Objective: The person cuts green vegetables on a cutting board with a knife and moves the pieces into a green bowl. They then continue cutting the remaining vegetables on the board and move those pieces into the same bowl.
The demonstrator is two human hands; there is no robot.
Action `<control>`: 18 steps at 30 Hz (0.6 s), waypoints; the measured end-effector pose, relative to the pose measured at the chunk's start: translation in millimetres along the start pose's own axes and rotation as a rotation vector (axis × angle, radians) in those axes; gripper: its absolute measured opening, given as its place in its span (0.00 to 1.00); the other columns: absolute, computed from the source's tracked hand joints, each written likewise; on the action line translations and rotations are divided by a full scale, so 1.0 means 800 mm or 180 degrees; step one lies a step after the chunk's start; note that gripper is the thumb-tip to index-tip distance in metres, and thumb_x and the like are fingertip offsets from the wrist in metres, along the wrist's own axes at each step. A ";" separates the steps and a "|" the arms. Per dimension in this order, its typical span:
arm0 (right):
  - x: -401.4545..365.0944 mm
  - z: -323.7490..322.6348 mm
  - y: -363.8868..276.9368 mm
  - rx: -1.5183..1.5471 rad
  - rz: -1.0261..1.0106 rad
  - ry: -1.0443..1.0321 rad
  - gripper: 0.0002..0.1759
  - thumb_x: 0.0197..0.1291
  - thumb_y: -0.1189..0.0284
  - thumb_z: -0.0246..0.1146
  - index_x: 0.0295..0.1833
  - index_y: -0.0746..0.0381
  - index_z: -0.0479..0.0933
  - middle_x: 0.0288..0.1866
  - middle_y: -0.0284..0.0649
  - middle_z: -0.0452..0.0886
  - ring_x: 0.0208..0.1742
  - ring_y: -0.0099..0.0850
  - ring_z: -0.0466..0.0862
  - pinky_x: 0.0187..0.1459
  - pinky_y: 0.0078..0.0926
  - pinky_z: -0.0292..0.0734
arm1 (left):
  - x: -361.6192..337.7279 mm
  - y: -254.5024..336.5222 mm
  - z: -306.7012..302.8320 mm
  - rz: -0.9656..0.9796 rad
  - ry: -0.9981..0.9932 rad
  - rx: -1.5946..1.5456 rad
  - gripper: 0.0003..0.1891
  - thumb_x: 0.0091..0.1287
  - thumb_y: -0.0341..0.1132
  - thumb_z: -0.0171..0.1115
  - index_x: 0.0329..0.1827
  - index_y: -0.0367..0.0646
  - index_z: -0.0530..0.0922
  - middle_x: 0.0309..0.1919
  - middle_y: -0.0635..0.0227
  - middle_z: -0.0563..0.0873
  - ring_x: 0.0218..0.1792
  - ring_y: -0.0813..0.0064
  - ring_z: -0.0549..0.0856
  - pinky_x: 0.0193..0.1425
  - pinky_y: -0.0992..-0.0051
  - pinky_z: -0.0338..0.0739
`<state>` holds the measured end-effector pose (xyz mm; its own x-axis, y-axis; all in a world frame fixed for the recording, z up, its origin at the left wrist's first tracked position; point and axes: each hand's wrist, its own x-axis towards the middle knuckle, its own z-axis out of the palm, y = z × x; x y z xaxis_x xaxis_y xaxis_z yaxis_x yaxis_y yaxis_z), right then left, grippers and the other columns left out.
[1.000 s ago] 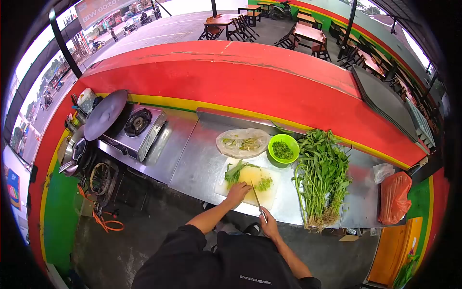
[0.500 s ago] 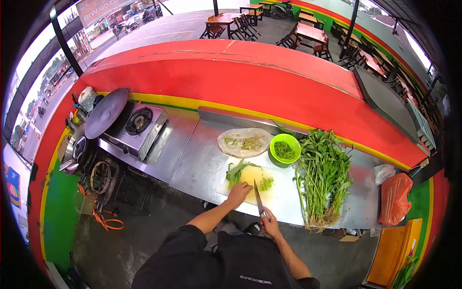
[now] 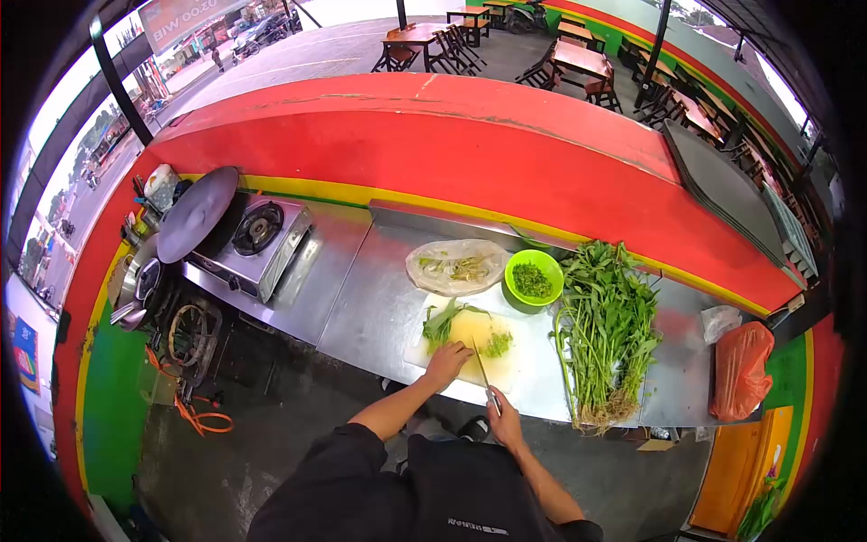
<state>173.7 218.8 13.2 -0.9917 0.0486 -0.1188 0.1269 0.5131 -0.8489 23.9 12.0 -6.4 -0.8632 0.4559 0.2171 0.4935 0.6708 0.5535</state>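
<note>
My right hand is wrapped round the handle of a knife, whose blade points up over the cutting board. My left hand is closed on the lower part of some leafy greens at the board's left side; its fingertips are beside the blade. Chopped green pieces lie just right of the blade. Behind the board is a green bowl with cut greens in it, and left of the bowl a clear plastic bag with plant scraps.
A large bunch of rooted greens lies right of the board on the steel counter. Further right is a red plastic bag. A gas stove and a wok lid are at the left. A red wall runs behind.
The knife blade has turned to a more edge-on angle and shifted slightly left, close to my left fingertips. My right hand has tilted with it. My left hand has barely moved.
</note>
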 end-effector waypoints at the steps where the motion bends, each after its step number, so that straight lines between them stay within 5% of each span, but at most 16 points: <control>1: 0.001 -0.002 -0.007 -0.0170 0.0094 -0.0056 0.26 0.76 0.68 0.62 0.77 0.51 0.74 0.39 0.54 0.89 0.35 0.47 0.90 0.41 0.42 0.82 | 0.000 0.001 -0.001 -0.0025 -0.0025 -0.0075 0.12 0.73 0.36 0.63 0.57 0.52 0.85 0.46 0.68 0.82 0.53 0.61 0.82 0.58 0.58 0.76; 2: 0.002 -0.003 -0.015 -0.0073 0.0003 -0.0005 0.26 0.76 0.67 0.62 0.77 0.52 0.74 0.45 0.60 0.89 0.44 0.58 0.91 0.45 0.46 0.83 | -0.001 0.002 -0.002 0.0003 -0.0057 0.0075 0.13 0.73 0.36 0.63 0.58 0.52 0.85 0.46 0.68 0.82 0.54 0.61 0.82 0.58 0.58 0.76; 8: 0.007 -0.006 -0.023 -0.0074 0.0043 -0.0130 0.26 0.76 0.67 0.61 0.77 0.52 0.74 0.48 0.62 0.89 0.49 0.61 0.89 0.50 0.52 0.83 | 0.001 -0.001 0.003 -0.0035 -0.0106 0.0068 0.13 0.72 0.35 0.63 0.58 0.51 0.86 0.46 0.68 0.83 0.53 0.60 0.82 0.58 0.58 0.77; 15: 0.010 -0.010 -0.034 -0.0260 0.0242 -0.0260 0.26 0.76 0.67 0.62 0.77 0.54 0.74 0.45 0.61 0.89 0.46 0.57 0.91 0.48 0.47 0.83 | 0.002 0.001 0.000 0.0134 0.0182 0.0026 0.10 0.71 0.36 0.66 0.53 0.49 0.87 0.42 0.67 0.84 0.48 0.59 0.85 0.54 0.59 0.77; 18: 0.012 0.002 -0.016 0.0090 -0.0230 0.0103 0.26 0.75 0.68 0.63 0.77 0.53 0.74 0.40 0.57 0.89 0.37 0.48 0.90 0.44 0.43 0.82 | 0.004 0.003 -0.005 0.0116 0.0089 0.0066 0.11 0.72 0.37 0.65 0.54 0.50 0.86 0.44 0.67 0.83 0.50 0.60 0.84 0.55 0.57 0.77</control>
<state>162.9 211.1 22.2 -0.9984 0.0402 -0.0405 0.0550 0.4918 -0.8690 22.3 12.9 -1.3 -0.8470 0.4640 0.2593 0.5266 0.6662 0.5280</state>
